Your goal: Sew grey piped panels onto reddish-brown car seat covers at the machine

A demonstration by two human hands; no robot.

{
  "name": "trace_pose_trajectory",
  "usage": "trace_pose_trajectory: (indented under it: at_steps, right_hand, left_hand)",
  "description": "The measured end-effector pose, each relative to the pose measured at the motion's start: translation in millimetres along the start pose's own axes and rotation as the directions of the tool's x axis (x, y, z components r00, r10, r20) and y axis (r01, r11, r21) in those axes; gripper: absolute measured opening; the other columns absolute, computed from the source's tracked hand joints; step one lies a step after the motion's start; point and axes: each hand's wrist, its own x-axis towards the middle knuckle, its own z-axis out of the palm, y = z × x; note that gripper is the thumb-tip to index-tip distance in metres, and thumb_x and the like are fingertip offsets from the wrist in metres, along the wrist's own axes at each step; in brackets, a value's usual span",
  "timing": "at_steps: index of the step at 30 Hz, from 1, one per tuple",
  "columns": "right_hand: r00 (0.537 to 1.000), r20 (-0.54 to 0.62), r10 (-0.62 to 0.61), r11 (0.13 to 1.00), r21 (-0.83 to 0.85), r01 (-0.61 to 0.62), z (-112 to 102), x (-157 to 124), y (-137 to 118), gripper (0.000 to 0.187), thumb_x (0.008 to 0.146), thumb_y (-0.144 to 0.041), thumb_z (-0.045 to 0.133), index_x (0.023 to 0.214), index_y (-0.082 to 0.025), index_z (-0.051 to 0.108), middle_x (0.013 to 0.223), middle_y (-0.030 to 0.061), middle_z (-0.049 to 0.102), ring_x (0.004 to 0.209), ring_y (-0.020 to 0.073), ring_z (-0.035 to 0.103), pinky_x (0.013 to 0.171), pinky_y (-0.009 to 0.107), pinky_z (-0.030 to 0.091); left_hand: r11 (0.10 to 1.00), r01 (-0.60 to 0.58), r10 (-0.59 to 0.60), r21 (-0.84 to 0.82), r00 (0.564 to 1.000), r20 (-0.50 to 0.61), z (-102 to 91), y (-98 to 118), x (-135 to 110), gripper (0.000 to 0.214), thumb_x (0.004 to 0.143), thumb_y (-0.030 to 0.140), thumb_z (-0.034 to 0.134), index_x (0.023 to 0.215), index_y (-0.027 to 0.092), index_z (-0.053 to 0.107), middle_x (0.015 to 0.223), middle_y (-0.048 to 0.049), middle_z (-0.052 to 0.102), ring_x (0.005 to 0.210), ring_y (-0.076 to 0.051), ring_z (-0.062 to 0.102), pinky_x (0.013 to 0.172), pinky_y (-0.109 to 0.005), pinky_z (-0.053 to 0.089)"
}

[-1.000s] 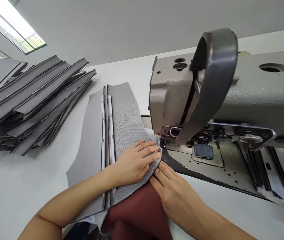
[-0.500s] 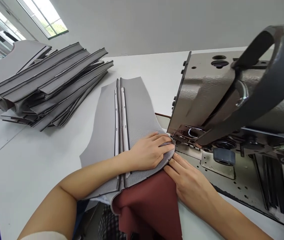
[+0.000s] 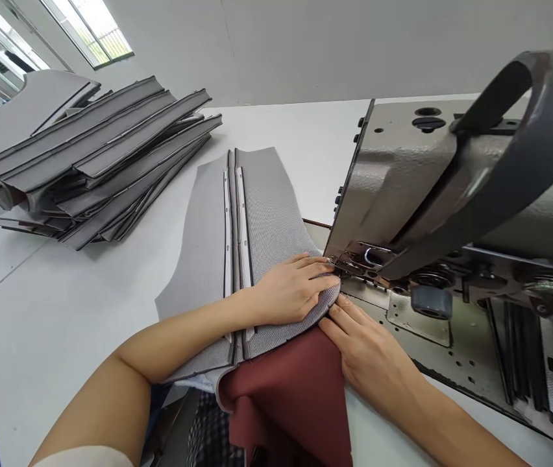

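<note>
Since half a second ago, my left hand [image 3: 291,292] has crept a little closer to the presser foot [image 3: 343,264], and its fingertips now lie just beside it; little else has shifted. That hand lies flat and open, fingers stretched out, pressing down on the curved right edge of the grey panel [image 3: 267,214]. The panel lies along the table [image 3: 62,311] from its near edge towards the far one, with its seamed strips running up the middle. My right hand [image 3: 368,353] rests just beside the left, fingers straight and close together, laid on the maroon fabric [image 3: 291,389] where it meets the grey curve. The maroon fabric comes out from under the panel and drops over the near edge of the table. The sewing machine [image 3: 403,175] fills the right side, its metal bed [image 3: 452,350] beneath my right wrist. A stack of grey panels [image 3: 91,162] sits towards the far left corner, well apart from my hands.
</note>
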Motion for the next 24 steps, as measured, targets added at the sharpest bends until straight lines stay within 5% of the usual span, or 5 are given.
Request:
trace_pose_trajectory:
  at_steps: [12,14,17,21,24]
  right_hand:
    - [1.000,0.015,-0.001,0.999,-0.044,0.002,4.8,-3.6,-2.0,0.033,0.077,0.000,0.047,0.097,-0.012,0.070,0.097,0.0112,0.067,0.106,0.0279,0.061,0.105,0.044,0.052]
    - [1.000,0.016,0.016,0.998,-0.062,-0.015,4.6,-3.9,-0.2,0.033,0.077,0.000,0.047,0.098,-0.012,0.070,0.101,0.0120,0.068,0.108,0.0278,0.061,0.106,0.044,0.051]
    - [0.999,0.007,0.037,0.996,-0.082,-0.036,2.5,-7.0,-1.2,0.038,0.080,-0.004,0.049,0.112,-0.011,0.069,0.115,0.0142,0.068,0.119,0.0285,0.058,0.108,0.046,0.049]
    - [0.996,-0.019,-0.084,0.990,-0.118,0.081,-0.3,-16.4,-12.4,0.038,0.087,-0.011,0.050,0.121,-0.008,0.067,0.127,0.0147,0.066,0.123,0.0277,0.057,0.106,0.041,0.050]
    - [0.989,0.012,-0.150,0.977,-0.150,0.150,-0.4,-22.2,-20.0,0.035,0.092,-0.015,0.049,0.121,-0.006,0.067,0.130,0.0154,0.065,0.124,0.0272,0.058,0.105,0.039,0.050]
  left_hand:
    - [0.999,-0.003,0.005,-0.054,1.000,0.030,-3.0,-6.5,1.6,0.036,0.098,0.016,0.042,0.129,0.017,0.060,0.134,-0.0084,0.061,0.131,-0.022,0.050,0.116,-0.040,0.039]
    - [0.998,0.018,-0.014,-0.061,0.998,0.066,-9.5,-3.8,1.7,0.036,0.099,0.028,0.045,0.131,0.017,0.058,0.137,-0.0098,0.058,0.133,-0.024,0.048,0.116,-0.043,0.037]
    - [0.999,-0.031,0.036,-0.032,0.985,0.169,-30.1,10.8,-2.9,0.067,0.088,0.052,0.060,0.138,0.010,0.048,0.142,-0.0156,0.052,0.133,-0.031,0.044,0.118,-0.049,0.033]
    - [0.978,0.005,-0.082,0.211,0.930,0.359,-62.3,35.8,-14.2,0.064,0.080,0.030,0.061,0.140,0.013,0.045,0.126,-0.0153,0.058,0.109,-0.032,0.056,0.086,-0.045,0.052]
    - [0.941,0.033,-0.179,0.336,0.892,0.416,-72.7,42.6,-17.1,0.057,0.084,0.017,0.050,0.141,0.018,0.043,0.114,-0.0119,0.061,0.091,-0.027,0.061,0.059,-0.034,0.047]
